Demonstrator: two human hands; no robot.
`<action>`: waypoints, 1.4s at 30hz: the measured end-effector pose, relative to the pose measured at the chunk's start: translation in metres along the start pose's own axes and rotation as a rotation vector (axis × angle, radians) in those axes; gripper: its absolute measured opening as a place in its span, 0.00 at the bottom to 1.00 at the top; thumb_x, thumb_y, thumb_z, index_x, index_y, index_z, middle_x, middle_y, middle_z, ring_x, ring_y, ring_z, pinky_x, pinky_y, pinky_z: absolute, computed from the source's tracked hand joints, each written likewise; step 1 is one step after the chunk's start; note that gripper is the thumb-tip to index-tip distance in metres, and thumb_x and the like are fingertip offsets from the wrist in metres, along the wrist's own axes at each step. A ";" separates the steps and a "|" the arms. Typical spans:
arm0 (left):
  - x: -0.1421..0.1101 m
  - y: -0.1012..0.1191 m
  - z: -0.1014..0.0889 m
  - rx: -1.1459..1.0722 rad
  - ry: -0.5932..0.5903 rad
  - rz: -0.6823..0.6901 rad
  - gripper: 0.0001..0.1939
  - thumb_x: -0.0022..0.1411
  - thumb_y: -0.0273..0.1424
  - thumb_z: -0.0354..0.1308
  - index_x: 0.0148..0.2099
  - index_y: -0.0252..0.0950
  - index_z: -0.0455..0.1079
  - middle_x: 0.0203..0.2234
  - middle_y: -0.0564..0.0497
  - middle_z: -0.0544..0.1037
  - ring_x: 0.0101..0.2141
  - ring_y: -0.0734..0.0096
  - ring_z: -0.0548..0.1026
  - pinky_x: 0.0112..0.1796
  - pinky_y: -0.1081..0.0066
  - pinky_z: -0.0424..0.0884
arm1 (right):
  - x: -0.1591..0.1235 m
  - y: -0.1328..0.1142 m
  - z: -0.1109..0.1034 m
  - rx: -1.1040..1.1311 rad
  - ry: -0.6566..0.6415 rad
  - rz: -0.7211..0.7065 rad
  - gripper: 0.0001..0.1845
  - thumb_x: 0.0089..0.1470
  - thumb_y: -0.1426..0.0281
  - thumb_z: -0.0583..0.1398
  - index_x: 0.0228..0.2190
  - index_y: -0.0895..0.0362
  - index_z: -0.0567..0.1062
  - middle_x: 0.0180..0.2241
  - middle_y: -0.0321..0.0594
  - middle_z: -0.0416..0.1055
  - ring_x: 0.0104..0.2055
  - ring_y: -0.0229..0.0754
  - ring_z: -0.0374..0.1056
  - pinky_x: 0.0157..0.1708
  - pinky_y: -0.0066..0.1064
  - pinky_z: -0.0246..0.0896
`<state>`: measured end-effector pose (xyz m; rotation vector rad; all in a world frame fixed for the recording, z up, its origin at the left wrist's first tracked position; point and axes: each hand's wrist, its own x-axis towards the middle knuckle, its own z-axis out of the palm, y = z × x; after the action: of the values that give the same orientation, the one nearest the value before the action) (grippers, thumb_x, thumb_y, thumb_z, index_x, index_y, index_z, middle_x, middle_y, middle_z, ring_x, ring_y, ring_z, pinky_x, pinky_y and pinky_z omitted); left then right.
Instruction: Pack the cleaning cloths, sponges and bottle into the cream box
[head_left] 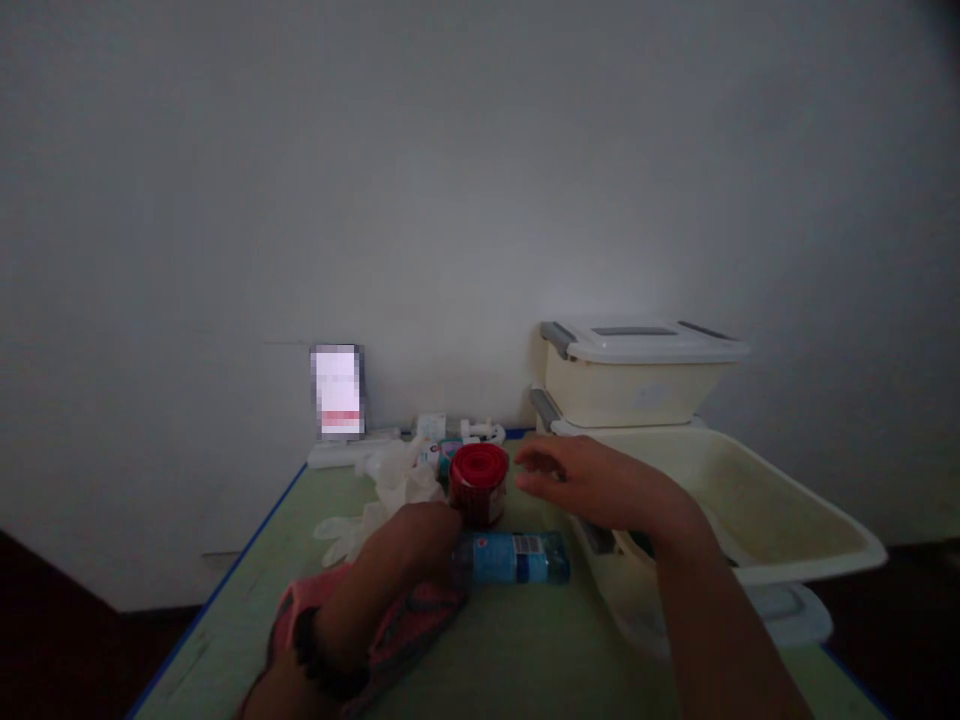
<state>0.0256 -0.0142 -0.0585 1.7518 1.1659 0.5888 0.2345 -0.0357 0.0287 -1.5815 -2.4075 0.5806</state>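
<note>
My left hand [424,545], with a dark beaded bracelet at the wrist, is curled over the left end of a clear plastic bottle [517,558] with a blue label. The bottle lies on its side, and its neck end is hidden by that hand. Just behind it stands a red rolled-up item [480,485], its coil facing up. My right hand [585,480] is to the right of the roll, fingers apart and holding nothing. Under my left forearm is a pink and grey cloth item [412,620]. White gloves [345,535] and crumpled white plastic [405,475] lie left of the roll.
An open cream bin [780,500] stands on the right, partly behind my right arm. Behind it sits a lidded cream box [622,385] with grey latches. A blurred upright screen [337,390] is at the back left of the green table [525,650], near the wall.
</note>
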 end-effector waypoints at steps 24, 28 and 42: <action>-0.023 0.055 -0.059 -0.094 0.244 0.337 0.08 0.61 0.38 0.47 0.38 0.39 0.56 0.20 0.59 0.67 0.16 0.75 0.70 0.16 0.75 0.69 | 0.002 -0.034 0.022 -0.068 0.231 -0.206 0.26 0.47 0.62 0.60 0.49 0.55 0.66 0.43 0.45 0.72 0.40 0.49 0.69 0.36 0.36 0.58; -0.029 0.072 -0.043 -0.115 0.729 0.525 0.14 0.63 0.39 0.45 0.29 0.37 0.60 0.17 0.59 0.61 0.14 0.80 0.60 0.13 0.79 0.59 | 0.000 -0.049 0.023 -0.012 0.351 -0.246 0.17 0.49 0.64 0.58 0.41 0.56 0.67 0.34 0.41 0.72 0.32 0.44 0.68 0.29 0.32 0.54; -0.034 0.078 -0.011 -0.332 0.800 0.623 0.11 0.56 0.31 0.54 0.23 0.38 0.61 0.12 0.59 0.60 0.13 0.79 0.55 0.14 0.76 0.53 | -0.020 -0.047 0.012 0.318 0.016 -0.254 0.27 0.39 0.61 0.65 0.43 0.54 0.68 0.36 0.38 0.71 0.31 0.39 0.66 0.29 0.30 0.60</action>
<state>0.0376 -0.0498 0.0182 1.5986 0.9061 1.8696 0.1995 -0.0730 0.0392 -1.1288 -2.3124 0.8431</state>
